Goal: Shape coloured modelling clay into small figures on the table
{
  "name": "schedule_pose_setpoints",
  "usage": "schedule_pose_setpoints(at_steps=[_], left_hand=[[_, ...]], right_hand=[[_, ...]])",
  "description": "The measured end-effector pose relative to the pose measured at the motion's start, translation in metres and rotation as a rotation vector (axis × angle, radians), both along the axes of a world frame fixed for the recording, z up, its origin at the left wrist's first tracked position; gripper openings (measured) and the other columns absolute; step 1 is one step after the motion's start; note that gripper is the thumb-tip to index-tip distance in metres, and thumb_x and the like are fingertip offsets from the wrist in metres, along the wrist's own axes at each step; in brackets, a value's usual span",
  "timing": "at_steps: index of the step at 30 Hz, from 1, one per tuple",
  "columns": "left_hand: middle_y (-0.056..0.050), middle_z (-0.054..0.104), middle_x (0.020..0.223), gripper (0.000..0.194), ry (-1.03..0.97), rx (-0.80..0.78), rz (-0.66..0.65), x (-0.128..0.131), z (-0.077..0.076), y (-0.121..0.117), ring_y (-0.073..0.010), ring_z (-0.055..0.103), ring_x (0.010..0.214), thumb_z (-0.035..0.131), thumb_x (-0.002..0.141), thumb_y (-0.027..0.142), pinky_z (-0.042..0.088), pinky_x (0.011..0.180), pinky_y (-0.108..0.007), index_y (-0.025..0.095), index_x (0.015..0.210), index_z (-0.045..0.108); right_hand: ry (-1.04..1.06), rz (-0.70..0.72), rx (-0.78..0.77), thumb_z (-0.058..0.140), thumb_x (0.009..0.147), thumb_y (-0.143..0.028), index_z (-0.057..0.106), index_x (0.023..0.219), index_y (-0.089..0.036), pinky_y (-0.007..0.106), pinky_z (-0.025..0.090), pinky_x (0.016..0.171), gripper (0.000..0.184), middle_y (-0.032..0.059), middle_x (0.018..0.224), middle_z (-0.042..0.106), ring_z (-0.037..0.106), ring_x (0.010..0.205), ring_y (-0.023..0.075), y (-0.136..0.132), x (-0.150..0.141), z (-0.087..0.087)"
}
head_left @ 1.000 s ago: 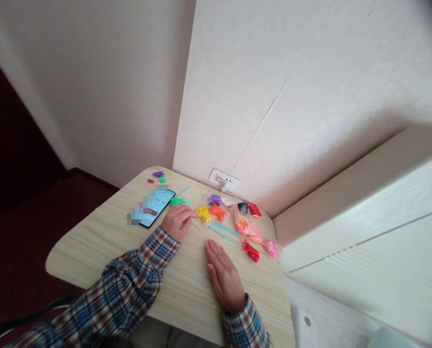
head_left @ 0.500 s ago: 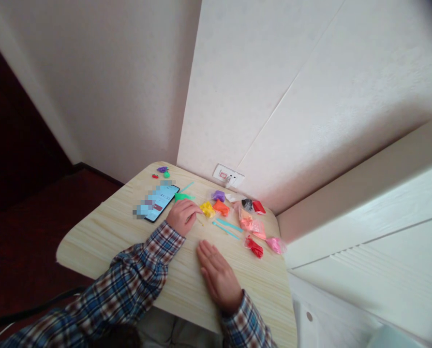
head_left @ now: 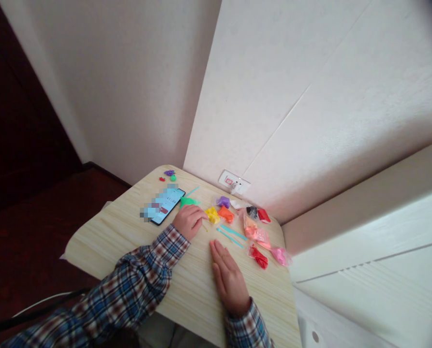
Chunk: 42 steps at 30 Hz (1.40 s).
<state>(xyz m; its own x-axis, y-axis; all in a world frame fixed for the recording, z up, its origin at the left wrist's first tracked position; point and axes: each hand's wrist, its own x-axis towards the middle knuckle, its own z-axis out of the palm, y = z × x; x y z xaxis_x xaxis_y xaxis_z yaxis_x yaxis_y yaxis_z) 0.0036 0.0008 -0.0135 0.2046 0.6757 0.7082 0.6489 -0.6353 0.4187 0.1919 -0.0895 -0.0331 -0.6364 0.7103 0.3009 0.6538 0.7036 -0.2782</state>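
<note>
My left hand [head_left: 189, 222] rests on the table beside the bag of yellow clay [head_left: 212, 215], its fingers bent together and pointing at it. Whatever its fingertips hold, if anything, is too small to make out. A tiny yellow bit [head_left: 207, 230] lies just off those fingertips. Green clay [head_left: 188, 201] in a bag sits right behind the same hand. Flat on the tabletop, fingers stretched out, lies my right hand [head_left: 230, 279]; anything beneath its palm is hidden. Ahead of it are thin blue clay tools [head_left: 233, 232].
Bags of purple [head_left: 223, 202], orange [head_left: 226, 214], red [head_left: 259, 257] and pink clay [head_left: 280, 256] lie along the right. A phone [head_left: 164, 207] is at the left, with small purple [head_left: 169, 172], red [head_left: 162, 179] and green [head_left: 172, 178] clay pieces behind it. A wall socket [head_left: 233, 182] adjoins the table [head_left: 103, 241].
The view has shifted, so the table appears slightly further right and lower. My right hand has slid a little to the right over the table. My left hand stays about where it was.
</note>
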Motion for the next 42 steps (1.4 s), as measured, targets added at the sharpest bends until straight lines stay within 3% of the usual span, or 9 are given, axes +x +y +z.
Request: schedule_pose_setpoints(at_steps=[5, 11, 15, 20, 31, 34, 42], left_hand=[[-0.003, 0.065, 0.073, 0.023, 0.003, -0.008, 0.009, 0.001, 0.000, 0.000, -0.0166, 0.058, 0.072, 0.043, 0.076, 0.006, 0.043, 0.069, -0.032, 0.017, 0.074, 0.064], [-0.003, 0.066, 0.073, 0.023, 0.012, -0.010, 0.002, 0.001, -0.001, 0.000, -0.0170, 0.058, 0.073, 0.043, 0.075, 0.006, 0.043, 0.071, -0.033, 0.018, 0.075, 0.063], [-0.003, 0.066, 0.074, 0.022, 0.019, -0.011, -0.004, 0.002, -0.001, 0.000, -0.0167, 0.058, 0.073, 0.044, 0.075, 0.006, 0.042, 0.072, -0.033, 0.018, 0.075, 0.063], [-0.003, 0.066, 0.075, 0.022, 0.020, -0.006, -0.011, 0.001, -0.001, 0.000, -0.0171, 0.058, 0.074, 0.045, 0.074, 0.005, 0.042, 0.072, -0.033, 0.017, 0.075, 0.063], [-0.003, 0.066, 0.073, 0.023, 0.026, -0.011, -0.013, 0.004, 0.001, -0.002, -0.0173, 0.058, 0.072, 0.044, 0.074, 0.006, 0.043, 0.070, -0.033, 0.017, 0.073, 0.063], [-0.003, 0.066, 0.073, 0.023, -0.004, -0.029, -0.015, 0.004, 0.002, -0.002, -0.0169, 0.059, 0.072, 0.044, 0.074, 0.006, 0.044, 0.070, -0.033, 0.017, 0.073, 0.064], [-0.002, 0.067, 0.073, 0.024, -0.152, -0.061, 0.036, 0.003, 0.007, -0.002, -0.0158, 0.060, 0.073, 0.045, 0.073, 0.002, 0.046, 0.071, -0.031, 0.017, 0.073, 0.064]], right_hand=[[0.015, 0.089, -0.023, 0.035, 0.089, -0.017, 0.027, 0.137, -0.017, 0.043, 0.035, 0.104, 0.049, 0.0075, 0.140, 0.034, 0.028, 0.131, 0.0208, 0.003, 0.002, 0.001], [0.117, -0.067, -0.117, 0.029, 0.091, -0.018, 0.025, 0.138, -0.019, 0.046, 0.033, 0.104, 0.047, 0.0052, 0.141, 0.033, 0.029, 0.131, 0.0207, 0.006, 0.017, 0.004], [0.142, -0.158, -0.073, 0.031, 0.091, -0.020, 0.030, 0.136, -0.019, 0.049, 0.034, 0.103, 0.045, 0.0070, 0.142, 0.030, 0.030, 0.130, 0.0229, 0.009, 0.011, 0.000], [0.031, -0.046, -0.055, 0.035, 0.090, -0.019, 0.027, 0.137, -0.015, 0.048, 0.035, 0.103, 0.048, 0.0111, 0.141, 0.032, 0.030, 0.130, 0.0230, 0.014, 0.002, -0.009], [0.043, 0.065, -0.011, 0.032, 0.091, -0.018, 0.018, 0.140, -0.016, 0.045, 0.037, 0.102, 0.051, 0.0106, 0.141, 0.032, 0.029, 0.130, 0.0221, 0.015, -0.003, -0.008], [0.038, -0.002, -0.002, 0.032, 0.090, -0.017, 0.019, 0.139, -0.016, 0.047, 0.035, 0.103, 0.051, 0.0105, 0.141, 0.030, 0.027, 0.131, 0.0224, 0.014, -0.005, -0.008], [0.008, 0.045, -0.038, 0.032, 0.091, -0.019, 0.019, 0.139, -0.014, 0.047, 0.034, 0.104, 0.051, 0.0122, 0.140, 0.033, 0.027, 0.131, 0.0225, 0.013, -0.006, -0.006]])
